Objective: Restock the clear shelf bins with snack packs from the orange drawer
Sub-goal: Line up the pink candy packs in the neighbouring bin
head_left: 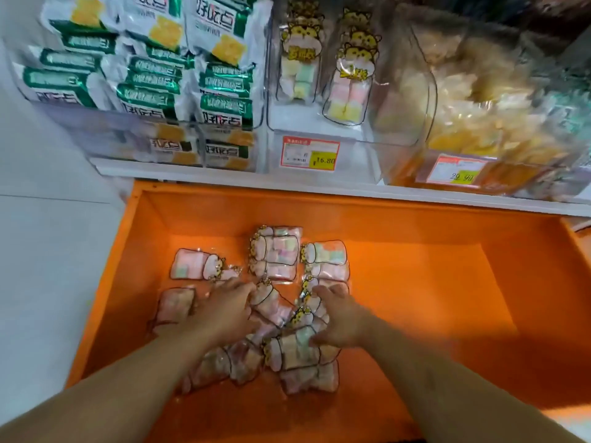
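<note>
Reaching down into the orange drawer [399, 225], both hands work among the loose marshmallow packs [275, 251], which lie scattered from the drawer's middle toward its near edge, leaning to the left half; the right half of the floor is bare orange. Above the drawer's far edge runs the shelf, and on it the middle clear bin [319, 129] holds only two short rows of the same packs, standing upright with the cartoon header on top. To its left is a bin of green-and-white packs [153, 75]; to its right, a bin of pale yellow snacks [486, 123].

The packs look light and soft: thin glossy film around puffy marshmallow cubes, so likely slippery and easy to squash. A gentle hold across the flat body, or on the stiffer printed header, seems safest, several gathered at once.

In the drawer they lie flat, long axes pointing many ways: those by the far wall lie crosswise with headers to the left, others slant.

The left hand [224, 310] lies on the heap with fingers spread and slightly bent over a pack. The right hand [335, 318] curls its fingers round packs [300, 346] at the heap's near middle; motion blur hides how firm either hold is.
</note>
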`<state>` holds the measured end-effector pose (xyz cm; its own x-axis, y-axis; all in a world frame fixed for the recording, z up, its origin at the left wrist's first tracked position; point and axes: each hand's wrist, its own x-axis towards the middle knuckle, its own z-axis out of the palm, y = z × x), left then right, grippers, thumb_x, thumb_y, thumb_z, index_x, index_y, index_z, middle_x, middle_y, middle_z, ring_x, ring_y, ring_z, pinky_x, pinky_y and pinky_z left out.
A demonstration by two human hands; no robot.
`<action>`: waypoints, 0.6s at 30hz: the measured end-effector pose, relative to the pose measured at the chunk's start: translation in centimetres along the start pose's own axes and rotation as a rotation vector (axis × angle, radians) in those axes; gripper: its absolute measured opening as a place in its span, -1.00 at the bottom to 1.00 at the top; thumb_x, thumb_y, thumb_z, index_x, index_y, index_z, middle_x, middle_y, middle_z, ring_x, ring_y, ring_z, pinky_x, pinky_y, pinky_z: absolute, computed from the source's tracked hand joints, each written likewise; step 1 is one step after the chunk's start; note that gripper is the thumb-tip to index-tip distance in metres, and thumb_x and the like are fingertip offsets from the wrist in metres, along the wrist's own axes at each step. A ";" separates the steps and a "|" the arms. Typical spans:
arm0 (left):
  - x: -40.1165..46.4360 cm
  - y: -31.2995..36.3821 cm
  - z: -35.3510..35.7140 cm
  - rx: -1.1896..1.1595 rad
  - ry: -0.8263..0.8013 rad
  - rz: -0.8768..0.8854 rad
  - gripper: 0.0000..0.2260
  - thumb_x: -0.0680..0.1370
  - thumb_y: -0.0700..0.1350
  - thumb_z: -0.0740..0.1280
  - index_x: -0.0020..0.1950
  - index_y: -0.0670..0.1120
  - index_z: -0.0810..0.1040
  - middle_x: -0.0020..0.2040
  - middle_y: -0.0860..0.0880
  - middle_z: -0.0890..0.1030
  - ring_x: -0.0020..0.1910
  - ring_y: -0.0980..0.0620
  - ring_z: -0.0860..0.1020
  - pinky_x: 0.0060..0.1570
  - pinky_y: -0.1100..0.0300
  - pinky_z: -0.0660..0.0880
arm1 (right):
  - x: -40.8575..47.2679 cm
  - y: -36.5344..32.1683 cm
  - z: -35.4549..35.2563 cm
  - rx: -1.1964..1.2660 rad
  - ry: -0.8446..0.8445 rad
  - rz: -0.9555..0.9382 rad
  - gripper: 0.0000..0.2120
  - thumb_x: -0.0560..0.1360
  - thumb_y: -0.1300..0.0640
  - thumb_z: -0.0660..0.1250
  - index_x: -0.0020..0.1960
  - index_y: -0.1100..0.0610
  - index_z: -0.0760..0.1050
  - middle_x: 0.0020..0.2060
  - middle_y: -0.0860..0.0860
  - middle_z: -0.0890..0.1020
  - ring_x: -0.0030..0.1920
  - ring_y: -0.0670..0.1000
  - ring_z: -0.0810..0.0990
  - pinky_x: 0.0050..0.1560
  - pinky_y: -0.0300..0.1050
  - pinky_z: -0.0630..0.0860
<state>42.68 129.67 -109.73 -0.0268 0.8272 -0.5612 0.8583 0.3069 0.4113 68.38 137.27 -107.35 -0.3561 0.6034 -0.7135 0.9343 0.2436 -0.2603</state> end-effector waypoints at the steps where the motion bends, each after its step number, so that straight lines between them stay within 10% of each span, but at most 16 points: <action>1: 0.7 -0.3 0.8 0.008 -0.031 -0.021 -0.23 0.43 0.27 0.46 0.58 0.15 0.27 0.60 -0.03 0.22 0.56 -0.15 0.24 0.51 -0.17 0.30 | 0.5 0.0 0.7 -0.003 0.003 0.015 0.19 0.33 -0.20 0.66 0.69 -0.11 -0.07 0.66 0.11 0.02 0.59 0.30 0.24 0.47 0.24 0.42; 4: 2.4 -1.5 2.2 0.005 -0.057 -0.050 0.05 0.35 0.43 0.48 0.68 0.20 -0.01 0.69 0.00 -0.10 0.67 -0.19 -0.06 0.57 -0.27 0.16 | 2.1 -0.1 1.9 -0.092 0.042 0.043 0.35 0.21 -0.28 0.69 0.67 -0.11 -0.16 0.66 0.11 -0.01 0.64 0.34 0.00 0.48 0.42 0.35; 8: 3.2 -2.0 3.1 0.023 0.000 -0.065 -0.01 0.38 0.30 0.47 0.67 0.17 0.00 0.67 0.03 -0.06 0.62 -0.22 -0.05 0.52 -0.28 0.23 | 3.7 0.0 2.7 -0.068 0.077 0.091 0.33 0.17 -0.23 0.73 0.63 -0.01 -0.07 0.57 0.16 0.18 0.59 0.29 0.16 0.46 0.31 0.42; 14: 3.5 -1.9 2.8 0.017 0.049 -0.058 -0.15 0.45 0.14 0.51 0.64 0.16 0.14 0.62 0.02 0.07 0.57 -0.22 0.04 0.46 -0.22 0.32 | 4.8 1.2 1.8 0.195 0.090 0.129 -0.41 0.29 -0.17 0.70 0.06 0.10 0.47 -0.09 0.00 0.54 -0.12 0.01 0.49 -0.15 -0.06 0.45; 18: 2.8 -1.4 2.3 -0.004 0.023 -0.056 -0.18 0.47 0.06 0.52 0.63 0.15 0.15 0.60 0.05 0.05 0.55 -0.16 0.05 0.45 -0.16 0.34 | 4.5 1.5 0.9 0.201 0.063 0.110 -0.52 0.33 0.00 0.70 0.07 0.08 0.51 -0.11 -0.01 0.58 -0.15 -0.01 0.52 -0.20 -0.12 0.44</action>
<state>42.60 130.49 -113.56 -0.0867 0.8194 -0.5666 0.8528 0.3551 0.3829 68.24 139.66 -111.57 -0.2468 0.6653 -0.7046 0.9497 0.0214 -0.3125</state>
